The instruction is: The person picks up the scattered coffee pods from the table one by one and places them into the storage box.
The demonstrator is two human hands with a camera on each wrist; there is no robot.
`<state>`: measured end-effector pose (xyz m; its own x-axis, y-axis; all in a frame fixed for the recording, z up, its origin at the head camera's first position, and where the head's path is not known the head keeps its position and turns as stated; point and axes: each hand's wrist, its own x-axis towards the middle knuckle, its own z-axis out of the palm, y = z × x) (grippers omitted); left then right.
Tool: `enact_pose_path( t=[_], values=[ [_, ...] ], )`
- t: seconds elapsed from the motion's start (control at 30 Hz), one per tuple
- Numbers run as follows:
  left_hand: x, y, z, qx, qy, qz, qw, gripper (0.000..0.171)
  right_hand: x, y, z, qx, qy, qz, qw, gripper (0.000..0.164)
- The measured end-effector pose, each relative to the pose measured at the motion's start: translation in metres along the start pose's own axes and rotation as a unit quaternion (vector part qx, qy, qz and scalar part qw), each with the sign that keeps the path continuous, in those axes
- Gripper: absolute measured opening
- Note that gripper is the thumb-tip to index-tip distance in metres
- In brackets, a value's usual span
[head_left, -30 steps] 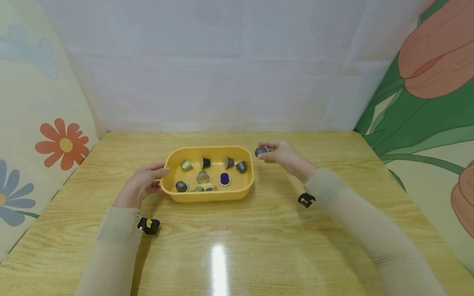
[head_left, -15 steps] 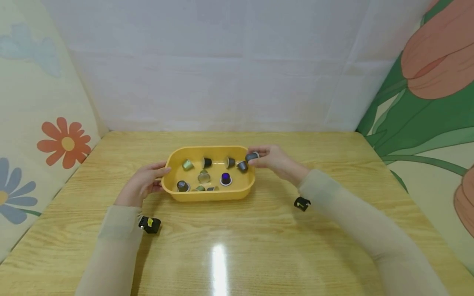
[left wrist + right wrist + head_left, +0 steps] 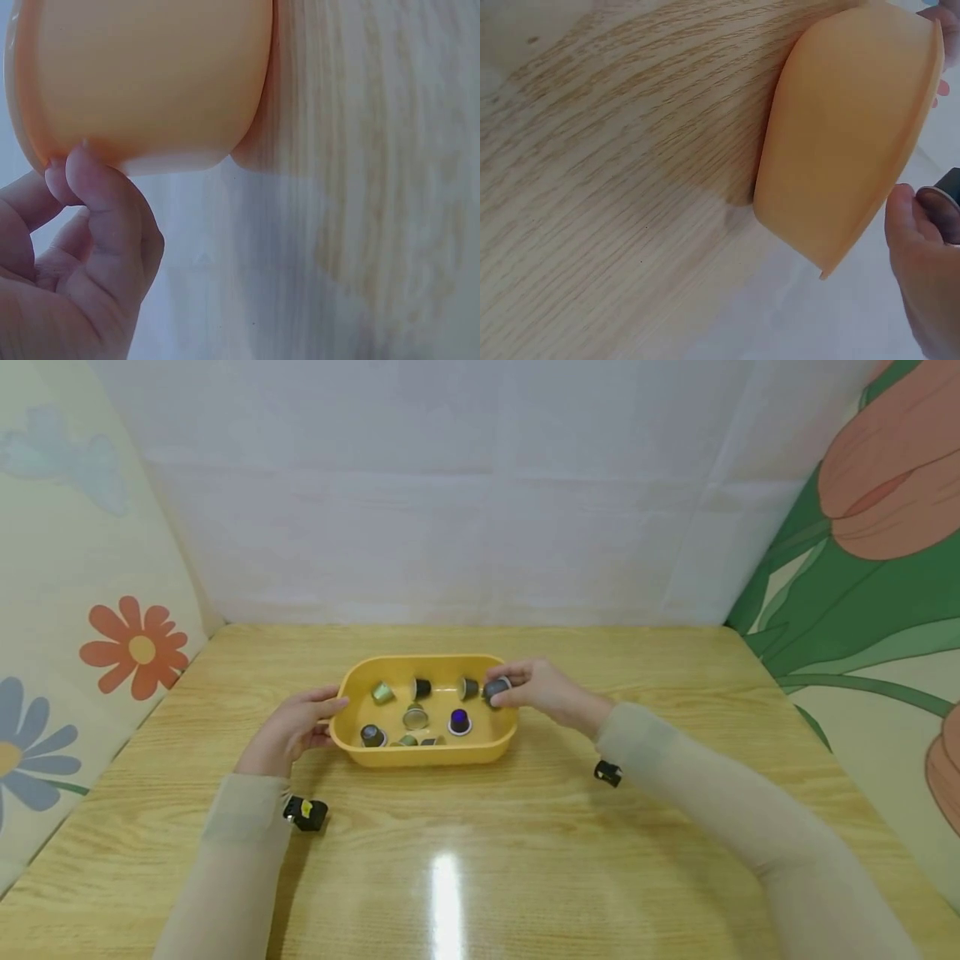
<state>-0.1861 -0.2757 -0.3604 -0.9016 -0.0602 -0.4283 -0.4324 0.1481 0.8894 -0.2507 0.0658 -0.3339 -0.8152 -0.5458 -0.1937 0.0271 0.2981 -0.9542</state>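
Note:
A yellow oblong tub (image 3: 427,757) stands on the table with several coffee capsules in it. Its left rim is pinched by my left hand (image 3: 287,731); in the left wrist view, thumb and fingers grip the rim (image 3: 19,97). Over the tub's right end my right hand (image 3: 553,695) holds a dark grey coffee capsule (image 3: 495,688) between thumb and fingers. The right wrist view shows that capsule (image 3: 937,208) just beyond the rim. A purple capsule (image 3: 459,721) stands inside, with a light green one (image 3: 382,692) and a black one (image 3: 422,688) farther back.
The wooden table (image 3: 525,860) reaches a white cloth (image 3: 480,527) at the back. Flower-printed panels (image 3: 135,647) flank both sides. A small black wrist device (image 3: 306,812) sits at the left cuff, another (image 3: 608,772) at the right.
My right hand has moved left with the grey capsule, from outside the tub's right rim to over its right end. The left hand keeps its grip on the rim.

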Motion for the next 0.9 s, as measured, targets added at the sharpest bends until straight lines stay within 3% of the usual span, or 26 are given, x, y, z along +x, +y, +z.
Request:
enact_pose_path(
  t=[0.37,0.73,0.9],
  values=[
    [0.000,-0.001,-0.002,0.003,0.005,-0.001,1.0000,0.060,0.007,0.005,0.007,-0.085,-0.022,-0.043,0.995,0.046],
    [0.001,-0.001,0.001,0.006,0.011,-0.007,0.9999,0.060,0.015,0.005,0.010,-0.181,-0.078,-0.065,0.978,0.044],
    [0.000,-0.001,0.003,0.007,0.013,-0.008,0.9999,0.060,0.021,0.006,0.011,-0.234,-0.101,-0.074,0.964,0.046]
  ],
)
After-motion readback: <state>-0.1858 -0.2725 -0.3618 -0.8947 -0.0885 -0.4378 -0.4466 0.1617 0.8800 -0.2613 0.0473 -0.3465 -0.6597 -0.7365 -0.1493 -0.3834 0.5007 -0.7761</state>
